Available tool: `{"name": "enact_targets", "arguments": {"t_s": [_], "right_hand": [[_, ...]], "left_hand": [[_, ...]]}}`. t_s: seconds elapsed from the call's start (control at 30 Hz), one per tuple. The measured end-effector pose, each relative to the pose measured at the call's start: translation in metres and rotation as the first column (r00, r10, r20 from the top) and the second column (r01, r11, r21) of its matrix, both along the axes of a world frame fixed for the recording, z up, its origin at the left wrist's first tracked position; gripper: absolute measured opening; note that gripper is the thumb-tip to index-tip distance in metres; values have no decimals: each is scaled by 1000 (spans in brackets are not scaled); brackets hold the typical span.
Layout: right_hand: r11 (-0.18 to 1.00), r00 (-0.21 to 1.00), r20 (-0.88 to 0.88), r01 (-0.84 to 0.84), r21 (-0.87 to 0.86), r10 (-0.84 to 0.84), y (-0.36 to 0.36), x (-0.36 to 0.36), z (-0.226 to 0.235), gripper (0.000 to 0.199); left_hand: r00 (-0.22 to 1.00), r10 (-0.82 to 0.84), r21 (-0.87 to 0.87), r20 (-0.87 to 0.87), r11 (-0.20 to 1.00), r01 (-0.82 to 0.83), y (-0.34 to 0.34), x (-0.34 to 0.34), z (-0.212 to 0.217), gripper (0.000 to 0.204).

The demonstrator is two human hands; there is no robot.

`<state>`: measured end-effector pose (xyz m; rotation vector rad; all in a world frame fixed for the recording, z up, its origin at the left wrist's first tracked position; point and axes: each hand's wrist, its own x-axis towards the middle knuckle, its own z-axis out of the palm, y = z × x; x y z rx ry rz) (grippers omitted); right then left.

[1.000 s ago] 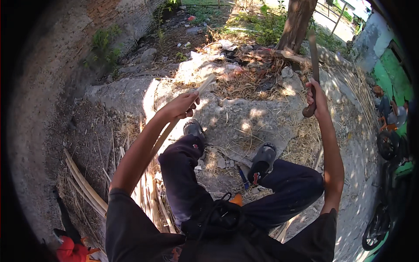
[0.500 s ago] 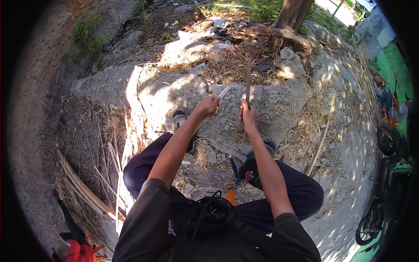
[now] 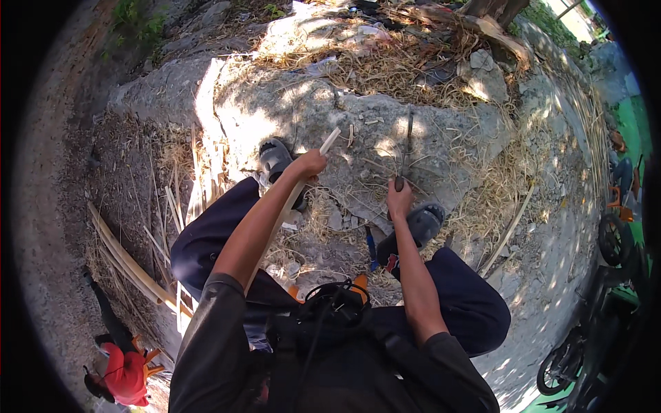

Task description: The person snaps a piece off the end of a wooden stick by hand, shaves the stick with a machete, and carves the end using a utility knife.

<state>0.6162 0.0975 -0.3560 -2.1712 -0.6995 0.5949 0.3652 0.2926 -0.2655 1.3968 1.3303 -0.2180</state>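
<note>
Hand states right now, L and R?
Left hand: closed, holding a pale strip.
Right hand: closed, holding a long knife.

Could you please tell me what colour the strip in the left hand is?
The strip is pale cream, seen in the head view.

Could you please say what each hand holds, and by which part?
The left hand grips a pale strip near its far end; the right hand holds a long knife by its handle.

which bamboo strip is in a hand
The pale bamboo strip gripped in the left hand; the strips beside the legs lie on the ground instead.
</note>
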Motion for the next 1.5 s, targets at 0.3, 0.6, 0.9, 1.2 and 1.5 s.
{"name": "enact_targets", "arguments": {"t_s": [0.3,0.6,0.9,1.2,1.5], "right_hand": [[960,952,123,-280,-17,280,-17,-41,28,37],[696,697,-137,-715,-63,704,-61,-87,36,43],[891,892,-60,-452,-52,449,-64,-102,49,42],[889,923,18,-365,-277,384,-81,-101,33,36],[809,881,185,-292,-510,435,-80,-82,24,51]], "left_hand": [[999,31,84,-6,996,-31,-20,-80,135,48],[983,165,116,-75,981,-156,-53,-128,176,53],[982,190,188,-7,964,-186,-76,-161,157,54],[961,157,225,-229,969,-105,-82,-190,32,42],[988,-67,140,-142,986,87,-106,-146,106,43]]}}
